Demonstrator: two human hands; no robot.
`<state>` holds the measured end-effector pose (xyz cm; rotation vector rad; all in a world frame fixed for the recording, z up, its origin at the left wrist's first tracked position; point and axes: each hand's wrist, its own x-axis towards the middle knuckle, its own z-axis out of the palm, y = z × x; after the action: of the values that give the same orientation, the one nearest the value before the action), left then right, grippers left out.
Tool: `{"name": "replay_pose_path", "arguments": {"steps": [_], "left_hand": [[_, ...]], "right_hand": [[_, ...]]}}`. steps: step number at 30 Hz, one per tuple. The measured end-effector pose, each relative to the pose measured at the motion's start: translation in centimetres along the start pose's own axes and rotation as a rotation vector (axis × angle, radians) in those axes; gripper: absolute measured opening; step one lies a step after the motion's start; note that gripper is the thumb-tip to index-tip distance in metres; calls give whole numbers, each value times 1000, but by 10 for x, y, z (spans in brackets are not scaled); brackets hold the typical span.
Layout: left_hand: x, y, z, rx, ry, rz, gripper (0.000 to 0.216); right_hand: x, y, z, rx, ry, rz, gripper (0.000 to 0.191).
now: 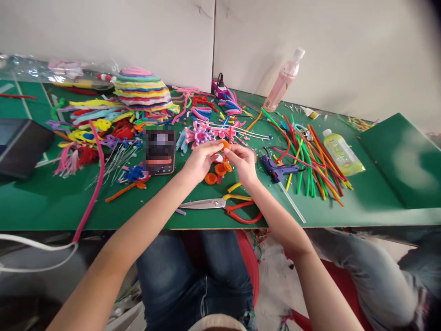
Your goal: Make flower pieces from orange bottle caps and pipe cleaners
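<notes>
My left hand (204, 161) and my right hand (242, 162) meet over the middle of the green table (155, 211). Between their fingertips they pinch a small orange curled pipe-cleaner piece (224, 144). Just below the fingers lie several similar orange cup-shaped pieces (211, 178). Nearer to me, a pair of scissors (220, 203) with red and yellow handles lies with its blades pointing left. Beyond the hands is a pink and purple pipe-cleaner flower (200, 134). A phone (159, 151) with a blurred screen rests left of my left hand.
To the right lie a blue glue gun (277, 169) with a clear stick, loose coloured pipe cleaners (310, 161), a green bottle (342, 151) and a green box (403, 161). A pink bottle (284, 80) stands behind. Pipe-cleaner bundles and a striped hat (143, 89) crowd the left. Another person's leg (372, 276) shows at right.
</notes>
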<state>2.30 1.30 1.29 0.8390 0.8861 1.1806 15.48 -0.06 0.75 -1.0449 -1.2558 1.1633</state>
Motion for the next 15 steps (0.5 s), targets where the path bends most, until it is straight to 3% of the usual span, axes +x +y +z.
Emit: {"name": "replay_pose_path", "arguments": {"steps": [7,10,15], "left_hand": [[-9,29,-10,572,-179,220,27],[-9,31,-14,701,-213,256,23],[-5,28,-18,782,-167,313,18]], "right_hand": [[0,-9,-12,-463,-53,-242,19],[0,-8,-13,-510,-125,-279,17],[2,-7,-13,-460,-194,-207,24]]}}
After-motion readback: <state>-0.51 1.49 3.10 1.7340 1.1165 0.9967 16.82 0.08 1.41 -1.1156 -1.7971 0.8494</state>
